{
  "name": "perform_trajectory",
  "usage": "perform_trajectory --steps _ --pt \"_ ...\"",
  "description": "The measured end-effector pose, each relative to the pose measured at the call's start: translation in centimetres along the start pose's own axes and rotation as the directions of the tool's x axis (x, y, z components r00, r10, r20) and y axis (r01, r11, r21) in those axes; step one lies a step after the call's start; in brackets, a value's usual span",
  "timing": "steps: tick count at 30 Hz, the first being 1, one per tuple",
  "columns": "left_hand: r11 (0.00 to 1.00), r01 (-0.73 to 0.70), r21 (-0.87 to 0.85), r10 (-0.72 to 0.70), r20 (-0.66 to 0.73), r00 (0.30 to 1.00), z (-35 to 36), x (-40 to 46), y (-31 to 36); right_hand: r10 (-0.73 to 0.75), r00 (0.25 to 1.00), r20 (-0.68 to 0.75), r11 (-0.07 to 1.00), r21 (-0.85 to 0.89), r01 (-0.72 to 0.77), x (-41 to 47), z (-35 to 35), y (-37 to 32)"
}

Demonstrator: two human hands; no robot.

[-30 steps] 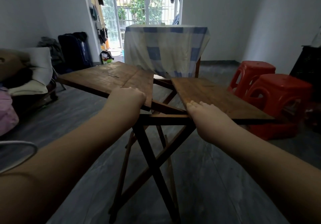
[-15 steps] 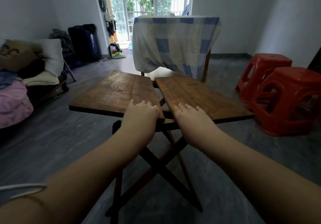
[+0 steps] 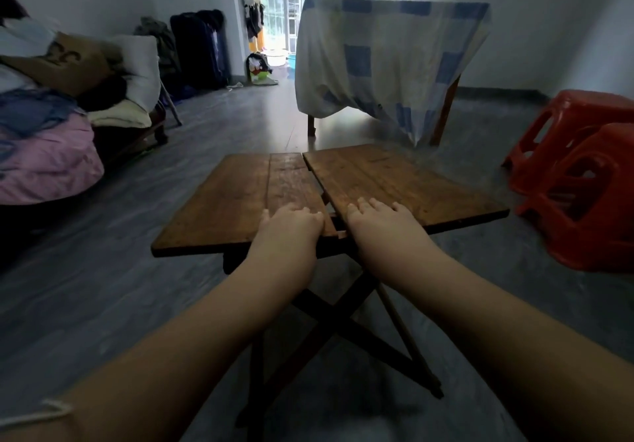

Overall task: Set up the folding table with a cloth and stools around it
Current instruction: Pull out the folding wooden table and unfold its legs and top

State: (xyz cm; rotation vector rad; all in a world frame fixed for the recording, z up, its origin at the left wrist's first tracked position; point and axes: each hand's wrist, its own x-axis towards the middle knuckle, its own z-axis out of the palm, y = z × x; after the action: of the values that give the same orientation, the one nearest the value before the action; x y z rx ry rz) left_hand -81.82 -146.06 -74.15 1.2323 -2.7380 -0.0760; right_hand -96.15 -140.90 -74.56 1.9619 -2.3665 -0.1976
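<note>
Pressing down with both palms, I have my hands flat on the near edge of the folding table [image 3: 240, 201], which stands low on the grey floor [image 3: 103, 287] right in front of me. Far to the left, a pile of bedding [image 3: 48, 153] and cushions lies heaped on a dark wooden seat, well apart from the table. My left hand [image 3: 291, 227] rests on the left wooden leaf, close to the split in the middle; the fingers are stretched out and lying side by side on the wood, not curled round anything, and the thumb sits out to the left. The tabletop is in two leaves that meet at the far end but gape slightly towards me, so a narrow dark wedge shows between my hands. My right hand [image 3: 377, 223] lies on the right leaf just across that gap, likewise open and flat, fingers spread a little and pointing away from me, holding nothing. Under my forearms the crossed dark legs [image 3: 343, 325] of the table splay out to the floor. Beyond the table, against the bright window, a second table stands draped in a blue-and-white checked cloth [image 3: 384, 57] that hangs down deep on all sides I can see. At the right edge, two red plastic stools [image 3: 579, 180] stand on the floor close together, near the right leaf but not touching it.
</note>
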Motion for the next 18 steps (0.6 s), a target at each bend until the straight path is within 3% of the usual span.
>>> perform_trajectory --steps 8,13,18 --pt "0.999 0.009 -0.054 -0.005 0.08 0.997 1.5 -0.1 0.3 0.024 0.999 0.033 0.999 0.031 -0.025 -0.4 1.0 -1.5" --pt "0.999 -0.031 -0.023 0.03 -0.057 0.998 4.1 -0.8 -0.2 0.043 0.999 -0.01 0.999 0.032 -0.042 -1.1 2.5 -2.4" --pt "0.999 -0.033 0.031 0.036 -0.085 0.996 5.5 -0.9 -0.8 0.062 0.996 -0.063 0.997 0.053 -0.058 -1.7 3.3 -3.6"
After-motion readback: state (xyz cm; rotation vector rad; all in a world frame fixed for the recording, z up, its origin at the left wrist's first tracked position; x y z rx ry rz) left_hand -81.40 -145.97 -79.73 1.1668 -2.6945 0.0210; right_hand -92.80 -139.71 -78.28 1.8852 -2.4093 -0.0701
